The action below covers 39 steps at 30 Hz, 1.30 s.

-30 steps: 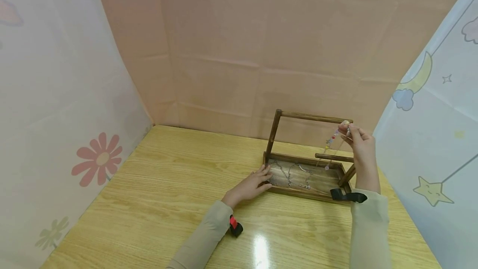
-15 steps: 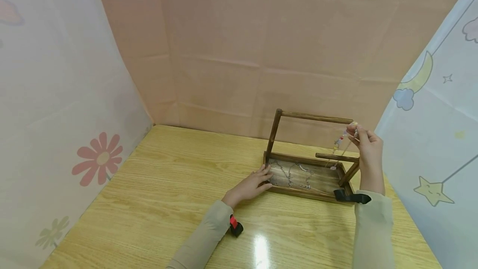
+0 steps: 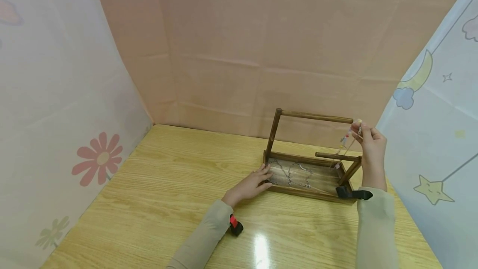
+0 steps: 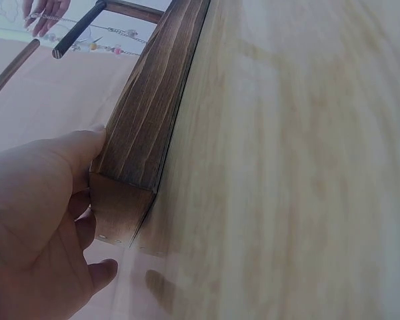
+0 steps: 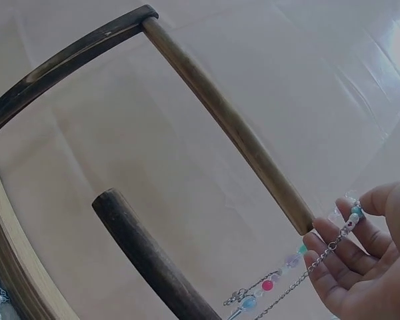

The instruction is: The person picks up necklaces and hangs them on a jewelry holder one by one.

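A dark wooden jewelry stand (image 3: 298, 195) has a shallow tray base and two horizontal bars. At its left end, my left hand (image 3: 252, 184) holds the tray corner, with thumb and fingers on either side of it in the left wrist view. My right hand (image 3: 374, 144) pinches a beaded necklace (image 3: 343, 139) with colourful beads and a silver chain. The necklace hangs down in front of the lower bar (image 3: 334, 157). In the right wrist view, the fingertips are right by the free end of the upper bar (image 5: 233, 133).
Silver chains (image 3: 289, 173) lie inside the tray. The stand sits on a wood-grain table (image 3: 179, 169) toward its right side. A pinkish backdrop (image 3: 224, 53) rises behind, with patterned curtains to the left and right.
My right hand has moved to the right with the necklace, from in front of the upper bar to just past its free end. The left hand has stayed in place.
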Available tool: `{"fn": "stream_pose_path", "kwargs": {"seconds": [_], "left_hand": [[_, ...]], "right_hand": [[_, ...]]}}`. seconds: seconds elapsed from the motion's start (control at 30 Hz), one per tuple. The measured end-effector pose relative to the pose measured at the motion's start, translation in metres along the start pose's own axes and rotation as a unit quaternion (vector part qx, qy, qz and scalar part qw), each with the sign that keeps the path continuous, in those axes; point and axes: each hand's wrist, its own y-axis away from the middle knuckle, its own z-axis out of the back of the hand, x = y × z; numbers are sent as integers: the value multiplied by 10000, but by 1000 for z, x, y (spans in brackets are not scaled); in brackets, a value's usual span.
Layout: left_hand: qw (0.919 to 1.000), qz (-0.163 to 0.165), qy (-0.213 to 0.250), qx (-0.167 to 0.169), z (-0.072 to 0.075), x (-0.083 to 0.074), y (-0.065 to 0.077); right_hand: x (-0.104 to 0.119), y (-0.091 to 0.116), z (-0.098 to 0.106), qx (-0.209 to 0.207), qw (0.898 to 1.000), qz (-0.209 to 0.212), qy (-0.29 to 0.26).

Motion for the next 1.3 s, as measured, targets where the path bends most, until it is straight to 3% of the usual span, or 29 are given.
{"fn": "stream_pose_path", "kwargs": {"seconds": [0.47,0.83,1.3], "left_hand": [[10000,25,24,-10,-1,0,-1],[10000,40,36,-9,-1,1,-2],[10000,74,52,-16,-1,-1,-1]], "right_hand": [[5,-12,-3,-48,9998,-130,-150],[9,-22,-6,-263,9995,-134,132],[14,-24,-11,-218,9982,-16,566]]}}
